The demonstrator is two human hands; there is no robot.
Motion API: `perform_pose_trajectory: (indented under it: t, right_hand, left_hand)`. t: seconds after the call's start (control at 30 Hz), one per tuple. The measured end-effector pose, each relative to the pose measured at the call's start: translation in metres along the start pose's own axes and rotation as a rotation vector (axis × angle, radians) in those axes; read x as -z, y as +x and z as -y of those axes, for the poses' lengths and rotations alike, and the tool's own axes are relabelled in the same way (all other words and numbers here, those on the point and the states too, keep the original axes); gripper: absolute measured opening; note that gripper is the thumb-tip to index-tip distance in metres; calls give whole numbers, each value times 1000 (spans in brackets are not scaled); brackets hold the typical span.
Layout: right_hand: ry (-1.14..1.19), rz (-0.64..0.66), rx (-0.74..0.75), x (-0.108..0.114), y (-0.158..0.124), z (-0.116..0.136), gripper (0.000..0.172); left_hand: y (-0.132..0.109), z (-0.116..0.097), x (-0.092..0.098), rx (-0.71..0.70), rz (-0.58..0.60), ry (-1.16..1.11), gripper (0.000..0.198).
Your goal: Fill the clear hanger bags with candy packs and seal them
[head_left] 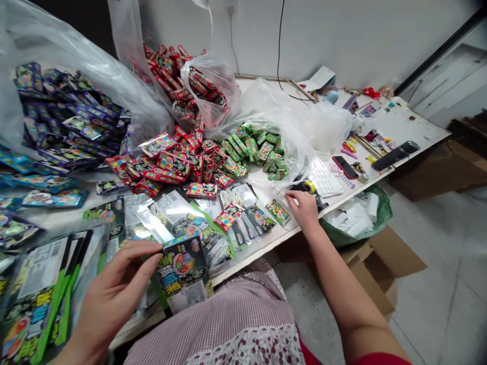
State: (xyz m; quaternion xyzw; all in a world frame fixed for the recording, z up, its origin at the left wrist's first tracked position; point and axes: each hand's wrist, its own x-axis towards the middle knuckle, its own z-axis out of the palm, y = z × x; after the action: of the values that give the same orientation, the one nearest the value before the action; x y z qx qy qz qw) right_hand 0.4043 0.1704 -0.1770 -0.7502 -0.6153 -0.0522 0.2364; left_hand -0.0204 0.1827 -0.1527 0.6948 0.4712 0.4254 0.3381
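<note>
The left hand clamps its grip on a packet, long axis toward the lap; for the right hand, one cannot tell.

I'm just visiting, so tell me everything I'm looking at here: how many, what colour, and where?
Table: one, white, across the middle
Wall: one, pale, behind
Plastic bags: several, clear, left and back
Purple packets: many, purple, left
Blue packets: several, blue, left edge
Red packets: many, red, centre and back
Green packets: many, green, centre
Flat pouches: many, black-green, front
Phone: one, dark, right
Cylinder: one, black, far right
Small oddments: uncountable, mixed, far right
Green sack: one, green, below right
Cardboard boxes: at least two, brown, floor right
Checked garment: one, pinkish, lap
Left hand: one, bare, holding a mostly black packet
Right hand: one, bare, front edge
</note>
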Motion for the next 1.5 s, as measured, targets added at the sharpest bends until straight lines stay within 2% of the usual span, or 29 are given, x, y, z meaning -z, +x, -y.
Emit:
perform_pose_trajectory:
  t: [0.23, 0.47, 0.53, 0.6, 0.67, 0.7, 0.77, 0.83, 0.9, 0.97, 1.03, 1.13, 1.27, 1.4, 1.5]
  right_hand:
    - [11, -97, -21, 0, 23, -10, 19]
    - [143, -179, -86, 1, 24, -18, 22]
    - [206, -218, -89, 8, 25, -11, 23]
    - [322, -208, -87, 19, 25, 9, 24]
    - [528, -76, -54, 32, 25, 45, 23]
    - [653, 52, -8, 38, 25, 68, 21]
    - [814, 357, 220, 49, 24, 118, 18]
    - [860, 566, 425, 54, 23, 165, 16]
    - [838, 681, 538, 51, 23, 202, 14]
    - [769, 752, 583, 41, 26, 224, 12]
    - [689, 809, 598, 30, 29, 235, 12]
    - [632, 859, 574, 19, 32, 238, 13]
    - [636, 858, 523, 14, 32, 237, 15]
    - [598, 826, 538, 9, 29, 237, 18]
    - [561, 807, 521, 7, 26, 237, 16]
  left_hand:
    - [-1, 5, 0, 61, -4, -3, 13]
    - [-2, 8, -1, 38, -21, -10, 16]
    - [1, 4, -1, -5, -9, 12, 15]
    - [3, -2, -2, -65, 3, 21, 13]
    - [4, -8, -4, -111, 11, -1, 11]
    - [4, -11, -6, -131, 11, -23, 9]
    - [3, -15, -10, -139, 15, -71, 6]
    - [2, -18, -14, -129, 19, -105, 3]
    - [0, -19, -17, -109, 33, -130, 0]
    - [-1, -20, -18, -93, 50, -150, 1]
    - [-2, -20, -18, -82, 57, -171, 2]
    - [-3, -17, -17, -58, 48, -206, 4]
    - [-3, -12, -17, -54, 43, -232, 5]
    - [-4, -12, -20, -55, 28, -234, 6]
    - [-5, -13, -25, -57, -23, -227, 17]
